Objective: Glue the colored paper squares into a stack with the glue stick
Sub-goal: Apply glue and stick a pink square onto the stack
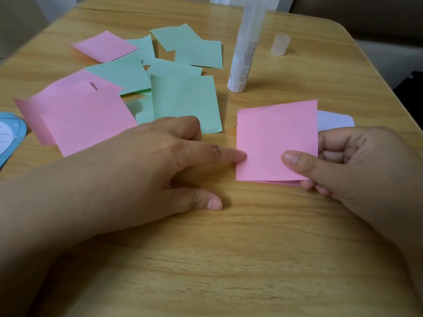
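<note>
Pinching the pink stack [274, 143] in right-hand fingers [297, 162], left fingers [229, 155] straight; glue stick [246, 49] upright, tip upward.

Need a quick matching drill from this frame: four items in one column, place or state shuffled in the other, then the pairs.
Things:
1. glue stick
2. cap
3. pink stack
4. green squares

States:
A. pinched by the right hand, left hand fingertip at its edge
B. lying loose and overlapping on the table
C. standing upright, uncapped
D. standing alone, right of the stick

Pairs: 1-C, 2-D, 3-A, 4-B
</note>
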### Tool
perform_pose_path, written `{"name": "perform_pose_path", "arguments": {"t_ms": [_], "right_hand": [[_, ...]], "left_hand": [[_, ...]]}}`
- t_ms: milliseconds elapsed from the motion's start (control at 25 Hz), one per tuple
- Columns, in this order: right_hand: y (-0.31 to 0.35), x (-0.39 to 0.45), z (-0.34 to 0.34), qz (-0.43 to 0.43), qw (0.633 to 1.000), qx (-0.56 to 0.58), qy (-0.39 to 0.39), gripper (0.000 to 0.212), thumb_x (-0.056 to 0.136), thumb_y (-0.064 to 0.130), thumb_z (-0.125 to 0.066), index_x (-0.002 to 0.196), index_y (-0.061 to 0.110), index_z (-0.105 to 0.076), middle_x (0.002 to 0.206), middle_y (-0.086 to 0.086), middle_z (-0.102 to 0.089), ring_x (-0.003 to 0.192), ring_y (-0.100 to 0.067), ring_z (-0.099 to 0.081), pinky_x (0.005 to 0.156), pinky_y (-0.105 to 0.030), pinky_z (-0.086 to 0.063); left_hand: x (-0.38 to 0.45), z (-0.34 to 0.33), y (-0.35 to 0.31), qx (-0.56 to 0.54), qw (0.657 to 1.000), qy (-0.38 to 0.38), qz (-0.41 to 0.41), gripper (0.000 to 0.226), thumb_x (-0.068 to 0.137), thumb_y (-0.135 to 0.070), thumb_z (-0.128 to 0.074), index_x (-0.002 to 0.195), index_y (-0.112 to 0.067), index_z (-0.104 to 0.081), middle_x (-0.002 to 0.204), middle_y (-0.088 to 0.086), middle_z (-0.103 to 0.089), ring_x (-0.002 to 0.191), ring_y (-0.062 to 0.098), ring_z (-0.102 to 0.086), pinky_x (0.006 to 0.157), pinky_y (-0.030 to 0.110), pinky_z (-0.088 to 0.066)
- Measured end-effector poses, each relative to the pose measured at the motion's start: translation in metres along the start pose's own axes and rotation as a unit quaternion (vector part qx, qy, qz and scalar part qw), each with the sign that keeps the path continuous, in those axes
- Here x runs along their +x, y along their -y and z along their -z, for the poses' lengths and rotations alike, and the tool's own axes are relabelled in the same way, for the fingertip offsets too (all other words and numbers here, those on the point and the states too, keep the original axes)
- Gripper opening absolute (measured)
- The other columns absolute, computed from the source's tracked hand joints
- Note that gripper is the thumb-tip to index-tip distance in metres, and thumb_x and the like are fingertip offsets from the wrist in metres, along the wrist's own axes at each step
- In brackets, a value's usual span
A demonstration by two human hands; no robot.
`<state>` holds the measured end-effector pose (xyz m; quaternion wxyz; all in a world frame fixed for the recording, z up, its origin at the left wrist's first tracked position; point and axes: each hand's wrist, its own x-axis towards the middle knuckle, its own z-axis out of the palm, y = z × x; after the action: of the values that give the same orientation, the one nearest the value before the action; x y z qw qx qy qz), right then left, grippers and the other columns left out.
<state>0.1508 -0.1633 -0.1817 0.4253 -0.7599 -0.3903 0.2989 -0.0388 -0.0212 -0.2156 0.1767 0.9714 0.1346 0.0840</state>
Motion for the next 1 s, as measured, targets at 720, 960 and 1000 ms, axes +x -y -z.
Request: {"name": "perform_pose_path", "arguments": {"t_ms": [720, 960, 1000], "right_hand": [[0.0006, -0.003, -0.0006, -0.019, 1.0, -0.021, -0.007, 0.011, 0.066, 0.04, -0.072, 0.073, 0.031, -0.072, 0.048, 0.004, -0.064, 0.036, 0.001, -0.044, 0.042, -0.008, -0.037], [0.004, -0.0051, 0.0026, -0.013, 1.0, 0.001, -0.018, 0.026, 0.056, 0.045, -0.07, 0.059, 0.019, -0.068, 0.043, 0.002, -0.059, 0.033, 0.0, -0.042, 0.038, -0.008, -0.033], [0.0038, -0.0049, 0.0052, -0.007, 1.0, -0.006, -0.028, 0.028, 0.058, 0.047, -0.069, 0.059, 0.018, -0.067, 0.041, 0.003, -0.057, 0.033, -0.001, -0.041, 0.038, -0.009, -0.032]], "left_hand": [[0.0015, 0.0, -0.0023, 0.052, 0.998, -0.017, -0.036, 0.036, 0.071, -0.046, -0.064, 0.095, -0.02, -0.069, 0.087, -0.003, -0.063, 0.074, 0.009, -0.052, 0.063, 0.018, -0.037], [0.0046, -0.0018, 0.001, 0.066, 0.997, -0.006, -0.039, 0.031, 0.077, -0.051, -0.067, 0.099, -0.03, -0.067, 0.09, -0.008, -0.06, 0.076, 0.013, -0.058, 0.066, 0.026, -0.048], [0.0047, -0.0034, 0.0034, 0.059, 0.998, 0.002, -0.03, 0.032, 0.078, -0.053, -0.069, 0.102, -0.033, -0.066, 0.093, -0.009, -0.058, 0.079, 0.012, -0.057, 0.069, 0.03, -0.049]]}}
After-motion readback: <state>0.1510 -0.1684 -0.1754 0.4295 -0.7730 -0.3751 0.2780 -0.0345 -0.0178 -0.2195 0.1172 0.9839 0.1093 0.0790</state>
